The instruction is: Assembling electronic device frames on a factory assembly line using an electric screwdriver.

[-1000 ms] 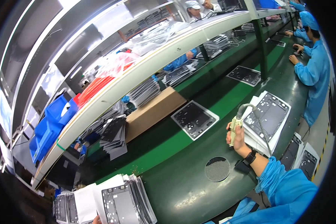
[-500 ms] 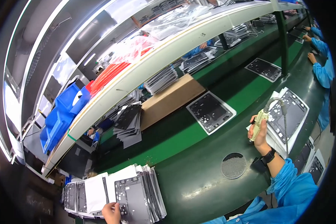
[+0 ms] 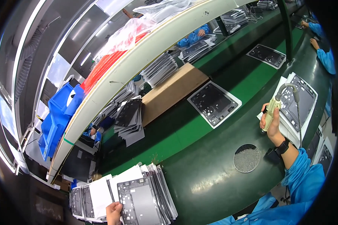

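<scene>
My left hand (image 3: 113,213) is at the lower left, thumb and fingers closed on the left edge of a dark grey flat panel (image 3: 144,204) with small white patches. That panel stands at the front of a packed row of similar panels (image 3: 164,195) and white sheets (image 3: 100,197). My right hand (image 3: 273,125), wearing a black wrist band, is wrapped round a pale green hand tool (image 3: 271,114) with a grey cord looping from its top. The tool's exact kind is unclear. Just beyond it, another patched panel (image 3: 300,98) lies on white sheets.
Two panels (image 3: 215,104) (image 3: 267,56) lie on the green belt (image 3: 169,140). A long brown carton (image 3: 174,92) and paper-interleaved stacks (image 3: 129,120) stand behind. A round mesh vent (image 3: 246,158) is set into the bench. Blue bins (image 3: 60,116) sit on the overhead shelf; co-workers' hands (image 3: 314,43) show far right.
The view has shifted slightly, moving the bench items in the picture. My left hand has gone from beside the front panel's face to its left edge. My right hand still grips the tool.
</scene>
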Tool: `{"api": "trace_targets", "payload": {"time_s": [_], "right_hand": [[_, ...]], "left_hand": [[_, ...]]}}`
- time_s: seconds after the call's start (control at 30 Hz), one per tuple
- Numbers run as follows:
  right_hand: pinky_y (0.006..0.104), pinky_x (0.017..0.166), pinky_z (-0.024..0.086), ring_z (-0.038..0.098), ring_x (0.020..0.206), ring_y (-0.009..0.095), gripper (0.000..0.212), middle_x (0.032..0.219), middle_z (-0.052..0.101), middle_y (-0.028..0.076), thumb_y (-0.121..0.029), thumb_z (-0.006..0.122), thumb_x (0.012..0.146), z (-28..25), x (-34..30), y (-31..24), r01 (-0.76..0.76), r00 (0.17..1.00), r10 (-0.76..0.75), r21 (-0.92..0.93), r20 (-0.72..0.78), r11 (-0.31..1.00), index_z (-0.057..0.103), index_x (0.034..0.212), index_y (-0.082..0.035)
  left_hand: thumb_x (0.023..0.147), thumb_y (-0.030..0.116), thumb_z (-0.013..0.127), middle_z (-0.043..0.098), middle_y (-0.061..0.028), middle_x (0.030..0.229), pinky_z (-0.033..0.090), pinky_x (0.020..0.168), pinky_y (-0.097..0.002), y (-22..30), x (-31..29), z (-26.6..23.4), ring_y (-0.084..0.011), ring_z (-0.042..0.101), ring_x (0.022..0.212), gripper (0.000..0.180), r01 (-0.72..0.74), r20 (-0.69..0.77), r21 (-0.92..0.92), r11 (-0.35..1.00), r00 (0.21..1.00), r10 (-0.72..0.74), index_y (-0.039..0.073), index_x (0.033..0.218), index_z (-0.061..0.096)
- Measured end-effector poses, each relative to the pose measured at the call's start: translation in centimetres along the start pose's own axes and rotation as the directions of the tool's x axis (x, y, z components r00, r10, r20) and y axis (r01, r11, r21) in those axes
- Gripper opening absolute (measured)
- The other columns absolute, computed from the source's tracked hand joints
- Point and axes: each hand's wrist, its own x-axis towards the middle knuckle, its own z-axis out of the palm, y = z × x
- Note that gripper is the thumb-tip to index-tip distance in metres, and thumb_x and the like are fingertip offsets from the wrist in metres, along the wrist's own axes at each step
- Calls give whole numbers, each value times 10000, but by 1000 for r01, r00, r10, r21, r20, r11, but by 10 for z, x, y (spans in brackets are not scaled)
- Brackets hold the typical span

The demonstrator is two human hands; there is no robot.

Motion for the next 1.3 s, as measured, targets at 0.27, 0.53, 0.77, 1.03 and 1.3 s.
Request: {"api": "trace_targets", "payload": {"time_s": [0.27,0.53,0.77,1.03,1.3], "right_hand": [[243,360,312,360,364,106,695,481,373,-3,-761,273,905,-2,-3,3,-90,995,92,40,-46,995,436,953,-86],[251,366,320,363,357,116,710,469,375,3,-762,258,906,-4,4,-2,-89,992,95,70,-79,994,456,947,-82],[255,360,314,356,355,115,709,465,371,5,-769,283,896,-5,6,-2,-102,991,106,49,-87,994,456,945,-83],[269,350,330,395,347,138,719,466,400,21,-768,339,885,-17,3,-6,-165,977,189,218,-93,962,476,969,-67],[271,390,380,449,388,141,684,484,435,50,-691,351,934,-22,7,-4,-89,994,93,72,-56,993,476,960,-19]], "left_hand": [[891,177,694,665,-57,973,478,703,-271,-25,4,-3,-129,583,807,444,146,-118,-321,936,974,-192,-70,1238,572],[935,79,613,640,-71,1002,485,799,-259,-18,-24,3,-144,592,883,295,89,30,-504,859,996,-86,-55,1195,576],[955,175,605,628,11,830,462,613,-250,-24,-7,-21,-92,564,700,234,63,-66,-357,932,994,-93,6,1114,634],[938,116,609,677,-130,1038,522,783,-323,-20,-40,-12,-232,641,881,300,-183,-426,384,905,834,349,-52,1186,587],[879,85,578,685,-148,909,511,692,-371,128,-136,248,-265,661,836,115,-573,383,-69,817,741,552,20,884,672]]}}
